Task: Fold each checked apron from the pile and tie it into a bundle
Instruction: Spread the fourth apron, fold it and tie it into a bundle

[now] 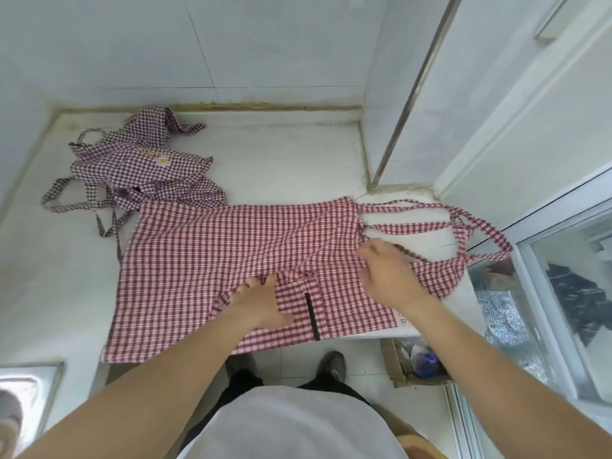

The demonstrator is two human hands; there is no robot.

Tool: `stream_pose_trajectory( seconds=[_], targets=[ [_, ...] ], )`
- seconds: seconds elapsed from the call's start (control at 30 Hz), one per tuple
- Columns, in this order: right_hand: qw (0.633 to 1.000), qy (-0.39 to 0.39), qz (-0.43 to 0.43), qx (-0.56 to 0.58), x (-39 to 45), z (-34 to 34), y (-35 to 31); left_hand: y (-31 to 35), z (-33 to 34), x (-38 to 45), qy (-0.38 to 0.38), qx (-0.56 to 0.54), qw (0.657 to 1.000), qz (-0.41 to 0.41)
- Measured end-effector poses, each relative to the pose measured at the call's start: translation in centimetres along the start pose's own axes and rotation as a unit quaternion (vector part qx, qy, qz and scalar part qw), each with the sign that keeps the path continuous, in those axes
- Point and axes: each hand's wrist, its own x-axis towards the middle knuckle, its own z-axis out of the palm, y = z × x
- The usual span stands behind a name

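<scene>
A: Any text legible?

B: None. The red apron [231, 260] carries a small pale tag [402, 321] at its near right corner with reddish marks, too blurred to read.

A: The pile [139, 167]?

B: A daisy motif [162, 160] only, no letters. The box [390, 362] on the floor shows no readable print.

A red-and-white checked apron [212, 260] lies spread flat across a white counter [281, 160], its near hem hanging over the front edge. Its straps [430, 223] trail to the right in loose loops, and a pocket with a dark trim strip sits near the front. Behind it to the left, a pile [139, 167] of darker checked aprons lies crumpled, ties straggling outward.
</scene>
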Motion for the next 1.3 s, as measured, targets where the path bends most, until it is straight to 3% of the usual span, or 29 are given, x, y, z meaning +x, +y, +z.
stream_pose_trajectory(
  seconds=[0.07,0.17,0.23,0.3,0.33,0.43,0.5,0.63,0.77,0.87,1.0,1.1,1.2,1.3],
  targets=[
    [0.997,-0.035,-0.053,0.038,0.9,2.2,-3.0,-0.4,0.1,0.2,-0.006,-0.050,0.998,0.044],
    [0.993,-0.119,-0.024,0.010,1.8,5.0,-4.7,-2.2,-0.3,-0.3,0.035,-0.221,0.971,0.084],
    [0.989,-0.144,0.017,-0.028,2.1,5.8,-4.6,-4.3,-0.4,-0.6,0.148,-0.289,0.945,0.047],
    [0.987,-0.146,0.056,-0.035,2.2,5.5,-4.3,-7.0,-0.3,-0.3,0.305,-0.263,0.915,-0.037],
    [0.985,-0.147,0.076,-0.036,2.3,5.1,-4.4,-8.7,-0.1,0.1,0.347,-0.252,0.899,-0.089],
    [0.975,-0.175,0.135,-0.031,3.0,4.4,-4.5,-13.2,-0.3,0.6,0.331,-0.275,0.872,-0.234],
    [0.967,-0.197,0.160,-0.032,3.6,4.5,-4.6,-15.4,-0.6,0.8,0.317,-0.309,0.852,-0.279],
    [0.950,-0.216,0.223,-0.033,4.9,5.1,-6.1,-17.8,-2.2,1.0,0.256,-0.417,0.846,-0.212],
    [0.937,-0.222,0.265,-0.046,5.8,5.2,-7.0,-17.8,-4.1,0.5,0.320,-0.473,0.802,-0.176],
    [0.937,-0.205,0.280,-0.037,5.7,5.3,-7.3,-16.9,-5.4,-0.1,0.349,-0.517,0.775,-0.097],
    [0.941,-0.193,0.273,-0.047,5.5,5.0,-7.5,-15.7,-6.2,-0.9,0.397,-0.487,0.777,0.032],
    [0.929,-0.238,0.275,-0.062,6.3,4.1,-7.9,-15.2,-5.9,-1.2,0.386,-0.439,0.802,0.123],
    [0.933,-0.263,0.236,-0.067,7.8,2.4,-9.8,-15.4,-4.8,-1.1,0.324,-0.325,0.868,0.187],
    [0.988,-0.112,0.105,0.033,9.1,2.2,-13.1,-14.9,-4.3,-1.3,0.247,-0.183,0.938,0.160]
  ],
)
